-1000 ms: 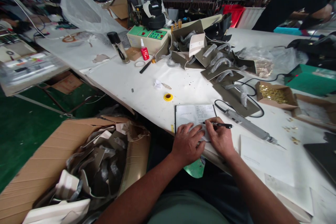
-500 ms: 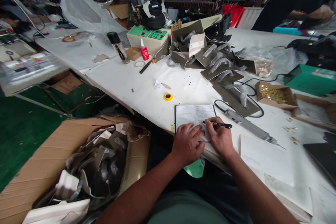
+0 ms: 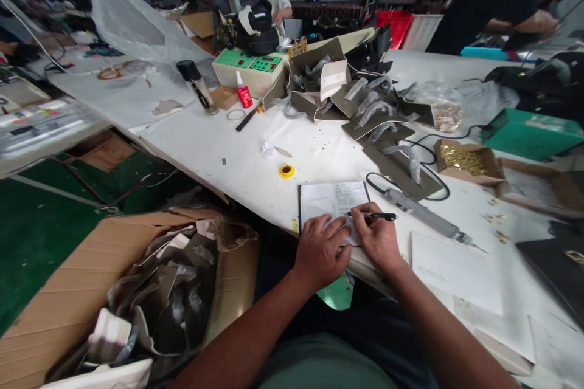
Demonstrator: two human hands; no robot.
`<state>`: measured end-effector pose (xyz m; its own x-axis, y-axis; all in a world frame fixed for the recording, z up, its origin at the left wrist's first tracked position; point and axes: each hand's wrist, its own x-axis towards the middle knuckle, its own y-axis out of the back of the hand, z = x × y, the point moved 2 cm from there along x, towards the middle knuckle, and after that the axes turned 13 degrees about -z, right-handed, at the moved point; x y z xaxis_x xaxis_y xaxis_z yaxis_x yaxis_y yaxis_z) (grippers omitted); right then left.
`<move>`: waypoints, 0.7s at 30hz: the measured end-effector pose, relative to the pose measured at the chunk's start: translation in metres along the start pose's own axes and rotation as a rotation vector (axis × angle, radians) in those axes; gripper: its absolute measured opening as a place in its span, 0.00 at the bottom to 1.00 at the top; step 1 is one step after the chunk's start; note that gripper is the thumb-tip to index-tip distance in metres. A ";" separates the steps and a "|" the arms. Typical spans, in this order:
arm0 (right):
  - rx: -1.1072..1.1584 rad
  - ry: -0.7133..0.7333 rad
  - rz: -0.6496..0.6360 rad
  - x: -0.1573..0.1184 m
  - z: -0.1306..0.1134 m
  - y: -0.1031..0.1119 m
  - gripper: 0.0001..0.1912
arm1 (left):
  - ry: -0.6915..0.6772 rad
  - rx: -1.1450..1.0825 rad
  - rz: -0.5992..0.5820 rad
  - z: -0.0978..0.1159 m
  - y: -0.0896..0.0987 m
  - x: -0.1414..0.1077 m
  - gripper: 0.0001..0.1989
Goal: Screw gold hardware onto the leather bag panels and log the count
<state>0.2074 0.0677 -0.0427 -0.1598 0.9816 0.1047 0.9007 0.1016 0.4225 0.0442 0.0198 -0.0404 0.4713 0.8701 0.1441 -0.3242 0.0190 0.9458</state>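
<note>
An open notebook (image 3: 319,196) with handwritten lines on its right page lies at the near edge of the white table. My left hand (image 3: 322,250) rests flat across its lower part, fingers spread. In my right hand (image 3: 376,236) a black pen (image 3: 384,216) is gripped, its tip at the right page. Just right of the notebook lies a grey electric screwdriver (image 3: 422,214) with a black cord. Past the notebook's top edge is a yellow tape roll (image 3: 286,171).
A cardboard box (image 3: 59,279) of dark panels stands at lower left. More panels (image 3: 387,118) with plastic-wrapped handles pile up on the table (image 3: 255,182). Gold fittings fill a small box (image 3: 465,161) at right. Behind are a green-topped machine (image 3: 250,70), a red bottle (image 3: 244,92) and co-workers.
The whole view has shifted slightly, so the table things sit a little further left. Both hands stay on the notebook, and the pen is still at the right page.
</note>
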 end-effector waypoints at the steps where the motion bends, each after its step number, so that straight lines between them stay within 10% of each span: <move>1: 0.020 0.009 0.006 0.000 0.000 0.000 0.13 | 0.002 0.020 -0.005 0.001 0.002 0.000 0.17; 21: 0.020 -0.027 0.042 0.013 -0.013 0.016 0.02 | -0.232 0.175 0.184 -0.013 -0.007 0.020 0.19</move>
<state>0.2148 0.0802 -0.0224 -0.1108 0.9891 0.0974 0.9144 0.0631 0.3999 0.0451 0.0438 -0.0480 0.5981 0.7157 0.3606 -0.2849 -0.2306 0.9304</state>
